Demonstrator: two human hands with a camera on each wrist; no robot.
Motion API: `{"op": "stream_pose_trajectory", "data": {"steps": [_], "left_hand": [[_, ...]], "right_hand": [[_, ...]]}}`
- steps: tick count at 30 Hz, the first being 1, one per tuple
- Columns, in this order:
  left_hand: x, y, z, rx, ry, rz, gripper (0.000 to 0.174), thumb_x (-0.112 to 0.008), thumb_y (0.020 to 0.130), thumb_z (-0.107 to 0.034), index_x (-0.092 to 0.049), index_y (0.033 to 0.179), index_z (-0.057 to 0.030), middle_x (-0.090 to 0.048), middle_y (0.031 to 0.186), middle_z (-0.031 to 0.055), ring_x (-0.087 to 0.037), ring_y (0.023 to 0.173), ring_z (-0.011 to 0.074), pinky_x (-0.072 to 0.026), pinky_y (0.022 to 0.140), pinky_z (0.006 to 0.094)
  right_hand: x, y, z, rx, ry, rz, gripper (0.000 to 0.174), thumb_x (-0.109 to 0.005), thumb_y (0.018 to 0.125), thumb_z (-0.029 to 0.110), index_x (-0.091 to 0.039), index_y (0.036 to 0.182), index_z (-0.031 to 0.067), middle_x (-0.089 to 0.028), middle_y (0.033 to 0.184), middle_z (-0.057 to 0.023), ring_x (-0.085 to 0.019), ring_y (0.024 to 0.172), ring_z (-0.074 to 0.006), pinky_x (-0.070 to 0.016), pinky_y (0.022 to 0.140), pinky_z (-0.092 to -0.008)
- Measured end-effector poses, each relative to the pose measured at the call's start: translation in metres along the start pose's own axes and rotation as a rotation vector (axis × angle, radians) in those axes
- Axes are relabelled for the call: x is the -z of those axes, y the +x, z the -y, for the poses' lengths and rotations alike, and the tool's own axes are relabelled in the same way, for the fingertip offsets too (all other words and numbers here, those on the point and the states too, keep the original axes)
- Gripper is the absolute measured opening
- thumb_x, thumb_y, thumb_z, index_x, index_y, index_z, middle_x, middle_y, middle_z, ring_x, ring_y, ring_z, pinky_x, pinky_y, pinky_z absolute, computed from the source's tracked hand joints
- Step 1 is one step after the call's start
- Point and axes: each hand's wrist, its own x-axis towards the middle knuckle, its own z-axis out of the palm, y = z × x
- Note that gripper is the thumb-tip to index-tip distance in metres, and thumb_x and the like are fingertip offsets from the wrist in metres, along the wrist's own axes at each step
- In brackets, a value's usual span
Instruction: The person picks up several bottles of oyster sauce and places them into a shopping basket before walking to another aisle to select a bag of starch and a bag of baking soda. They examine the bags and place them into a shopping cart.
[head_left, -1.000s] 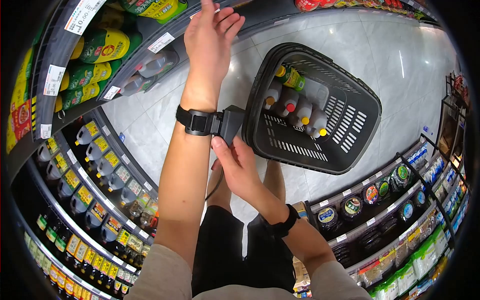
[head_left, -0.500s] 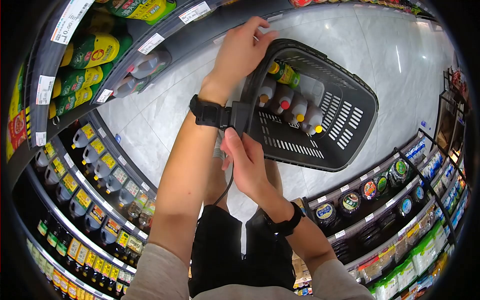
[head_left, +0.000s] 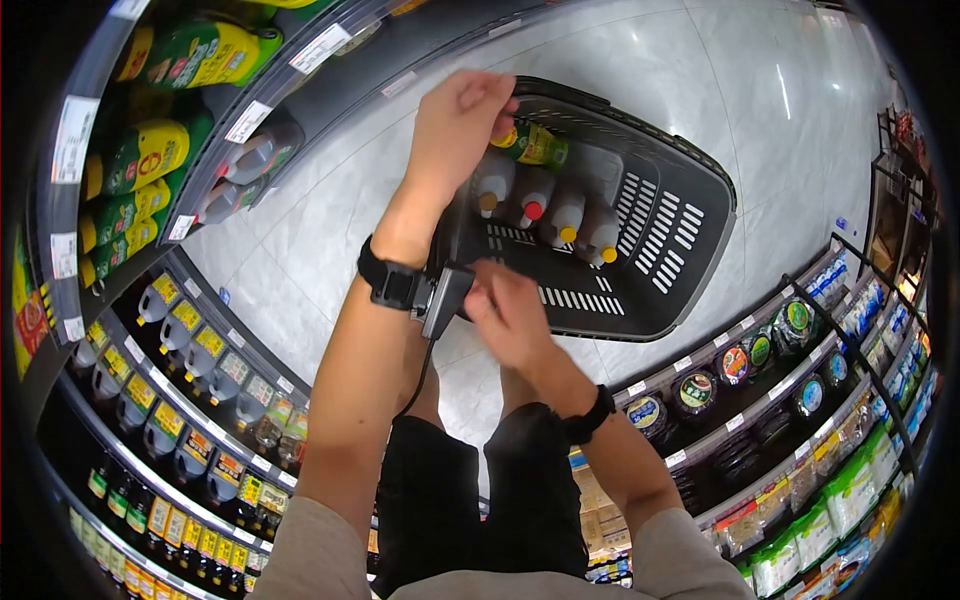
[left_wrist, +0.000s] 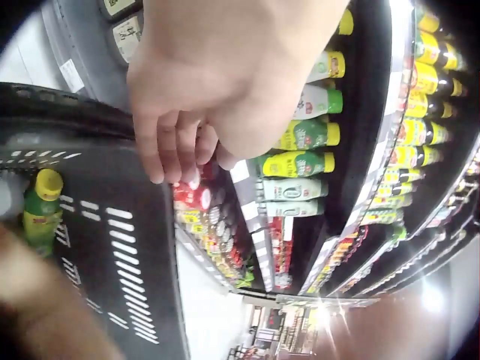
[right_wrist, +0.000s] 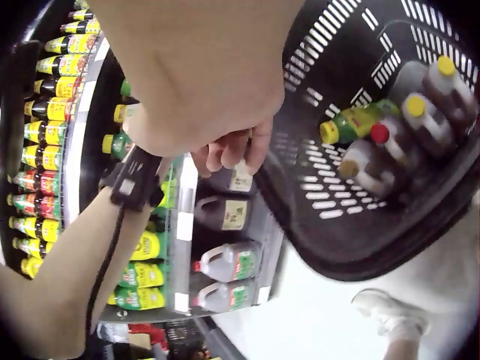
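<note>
In the head view, my left hand (head_left: 460,125) is bent over the far left corner of the black basket (head_left: 700,200). In the left wrist view, its fingers (left_wrist: 176,146) hang loosely curled beside the basket rim, with nothing seen in them. My right hand (head_left: 515,315) lies lower, fingers bent beside the black device (head_left: 447,298) on my left wrist; whether it grips the rim is hidden. In the right wrist view, its fingertips (right_wrist: 240,146) overlap the rim. Several jugs (head_left: 567,212) and a green-and-yellow bottle (head_left: 540,145) lie in the basket.
Shelves with green-and-yellow bottles (head_left: 155,150) stand at upper left. Rows of jugs (head_left: 165,385) fill the lower left shelves, and packaged goods (head_left: 695,390) the lower right. A cable (head_left: 420,380) hangs from the wrist device. Tiled floor (head_left: 790,150) lies beyond the basket.
My left hand has come down from the shelf edge to the basket corner. My right hand has shifted right, away from the wrist device. The basket and shelves appear further left in the view.
</note>
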Motion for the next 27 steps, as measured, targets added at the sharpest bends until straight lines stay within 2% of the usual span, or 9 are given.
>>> {"op": "stream_pose_trajectory", "data": {"steps": [2,6,8,9,14,18,20,21,27], "left_hand": [[-0.004,0.002,0.033,0.048,0.12,-0.015,0.028,-0.066,0.1,-0.026,-0.067,0.112,-0.0012,-0.072,0.095,0.0066,-0.066,0.084,0.0129,-0.0561,0.077,0.0275],[-0.024,0.017,0.099,-0.001,0.262,-0.024,0.034,-0.067,0.097,-0.03,-0.068,0.106,0.0027,-0.075,0.092,0.0138,-0.071,0.084,0.022,-0.054,0.077,0.0327],[-0.04,0.029,0.116,-0.056,0.408,-0.029,0.035,-0.066,0.097,-0.031,-0.068,0.109,0.0019,-0.075,0.095,0.0185,-0.073,0.089,0.0291,-0.0538,0.082,0.0361],[-0.055,0.026,0.108,-0.012,0.51,-0.029,0.035,-0.067,0.094,-0.031,-0.068,0.108,0.0003,-0.072,0.098,0.0234,-0.07,0.097,0.0387,-0.0533,0.086,0.0411],[-0.089,0.053,0.154,-0.061,0.919,0.023,0.05,-0.068,0.092,-0.043,-0.066,0.12,-0.001,-0.07,0.113,0.0265,-0.066,0.111,0.0407,-0.0517,0.096,0.0442],[-0.083,0.079,0.207,0.195,1.155,0.007,0.075,-0.061,0.092,-0.057,-0.051,0.142,-0.0036,-0.067,0.119,0.0295,-0.063,0.117,0.0418,-0.0501,0.099,0.0461],[-0.076,0.087,0.227,0.254,1.069,0.049,0.072,-0.055,0.094,-0.054,-0.049,0.144,-0.0019,-0.062,0.127,0.0324,-0.057,0.125,0.0456,-0.0432,0.108,0.0493],[-0.058,0.102,0.277,0.039,1.255,0.025,0.074,-0.055,0.094,-0.054,-0.047,0.147,-0.0029,-0.061,0.13,0.0313,-0.054,0.128,0.0449,-0.0409,0.11,0.0499],[-0.064,0.108,0.283,0.107,0.943,-0.14,0.084,-0.069,0.088,-0.046,-0.037,0.152,-0.0019,-0.059,0.137,0.0272,-0.057,0.127,0.04,-0.0409,0.111,0.0414]], "right_hand": [[0.022,0.016,-0.023,0.005,-0.098,-0.096,0.037,-0.051,0.103,0.036,-0.066,0.098,0.0028,-0.063,0.076,-0.0142,-0.065,0.071,-0.03,-0.0492,0.065,-0.0389],[0.069,0.054,-0.118,-0.586,0.415,-0.219,0.055,-0.043,0.106,0.047,-0.067,0.1,-0.0014,-0.066,0.077,-0.0095,-0.066,0.074,-0.0191,-0.0507,0.067,-0.0327],[0.092,0.068,-0.152,-0.563,0.122,-0.274,0.058,-0.046,0.105,0.051,-0.068,0.1,-0.0028,-0.064,0.075,-0.0063,-0.063,0.072,-0.0139,-0.0501,0.066,-0.0293],[0.1,0.074,-0.161,-0.545,0.166,-0.313,0.057,-0.048,0.105,0.05,-0.069,0.097,-0.0024,-0.063,0.074,-0.0056,-0.062,0.071,-0.0134,-0.0498,0.066,-0.0286],[0.139,0.077,-0.182,-0.56,0.638,-0.352,0.051,-0.058,0.102,0.047,-0.071,0.087,0.0005,-0.062,0.07,-0.0035,-0.059,0.067,-0.0119,-0.0487,0.064,-0.0268],[0.178,0.069,-0.142,-0.396,0.945,-0.248,0.051,-0.05,0.107,0.038,-0.058,0.068,0.0067,-0.053,0.065,-0.0035,-0.052,0.062,-0.014,-0.0493,0.067,-0.0331],[0.196,0.066,-0.115,-0.256,1.057,-0.19,0.049,-0.038,0.11,0.036,-0.055,0.073,0.0084,-0.047,0.065,-0.0027,-0.047,0.062,-0.0155,-0.0474,0.071,-0.0354],[0.205,0.065,-0.104,-0.174,1.129,-0.153,0.049,-0.035,0.111,0.037,-0.055,0.076,0.0086,-0.045,0.065,-0.0022,-0.045,0.063,-0.0155,-0.047,0.072,-0.0356],[0.251,0.085,-0.059,0.191,1.39,0.003,0.052,-0.027,0.112,0.039,-0.055,0.083,0.0053,-0.045,0.068,-0.0047,-0.045,0.064,-0.018,-0.0492,0.075,-0.0384]]}}
